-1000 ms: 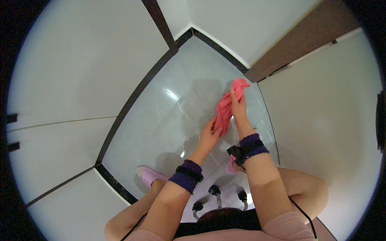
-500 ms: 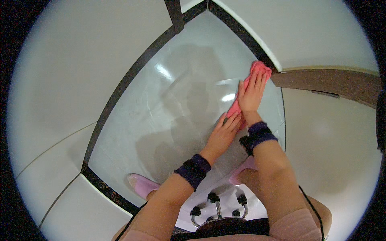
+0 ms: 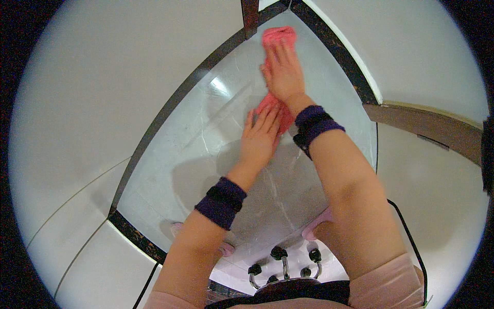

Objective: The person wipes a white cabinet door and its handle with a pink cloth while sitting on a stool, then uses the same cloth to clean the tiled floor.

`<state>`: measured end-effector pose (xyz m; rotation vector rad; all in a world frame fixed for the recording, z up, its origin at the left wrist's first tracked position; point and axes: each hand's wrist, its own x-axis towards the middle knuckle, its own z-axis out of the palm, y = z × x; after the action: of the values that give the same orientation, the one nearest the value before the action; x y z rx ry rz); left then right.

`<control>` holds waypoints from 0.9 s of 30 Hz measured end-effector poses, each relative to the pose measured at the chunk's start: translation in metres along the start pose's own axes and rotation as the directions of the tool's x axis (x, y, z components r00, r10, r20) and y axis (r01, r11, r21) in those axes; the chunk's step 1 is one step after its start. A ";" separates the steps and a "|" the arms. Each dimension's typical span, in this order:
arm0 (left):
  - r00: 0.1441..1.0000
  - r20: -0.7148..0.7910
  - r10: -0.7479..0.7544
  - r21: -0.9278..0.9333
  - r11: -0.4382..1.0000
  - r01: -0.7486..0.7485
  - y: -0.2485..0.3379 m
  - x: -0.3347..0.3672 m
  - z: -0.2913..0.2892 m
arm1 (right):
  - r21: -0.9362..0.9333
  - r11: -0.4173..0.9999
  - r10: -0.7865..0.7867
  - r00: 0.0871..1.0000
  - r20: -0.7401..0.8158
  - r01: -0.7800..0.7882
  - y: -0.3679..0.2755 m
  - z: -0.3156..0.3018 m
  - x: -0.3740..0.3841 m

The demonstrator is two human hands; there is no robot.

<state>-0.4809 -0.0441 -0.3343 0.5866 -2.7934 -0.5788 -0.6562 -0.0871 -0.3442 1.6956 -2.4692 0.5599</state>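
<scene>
A pink cloth lies bunched lengthwise on the pale glossy tile floor, toward the far corner. My right hand presses on its far part, fingers stretched forward and the cloth's end showing beyond the fingertips. Closer to me, my left hand rests on the near part with its fingers extended and slightly spread. Both palms face down, and the hands hide the cloth's middle. Each wrist wears a dark blue band.
Dark skirting edges the floor beneath white walls. A brown post meets it at the far left, and a brown wooden frame stands at right. Below me are a chrome-legged seat's black casters and pink slippers on my feet.
Both hands have slid the cloth forward and left, from beside the brown frame at right toward the far corner. My arms reach farther out, and my view has shifted slightly.
</scene>
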 end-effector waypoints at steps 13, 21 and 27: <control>0.926 0.248 -0.285 -0.129 0.938 0.323 0.070 -0.128 -0.018 | 0.365 0.827 -0.509 0.845 0.165 0.428 -0.106 0.001 -0.097; 0.988 0.068 -0.135 -0.254 0.956 0.148 0.056 -0.048 0.000 | 0.031 0.999 0.023 0.999 0.047 -0.025 -0.034 -0.014 -0.049; 0.963 0.072 -0.261 -0.210 0.940 0.270 0.039 -0.068 -0.011 | 0.162 0.972 -0.197 0.966 0.169 0.170 -0.091 0.003 -0.034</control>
<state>-0.4299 0.0141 -0.3173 0.9194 -2.6561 -0.9485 -0.5592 -0.0865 -0.3342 2.0961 -2.4035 0.6007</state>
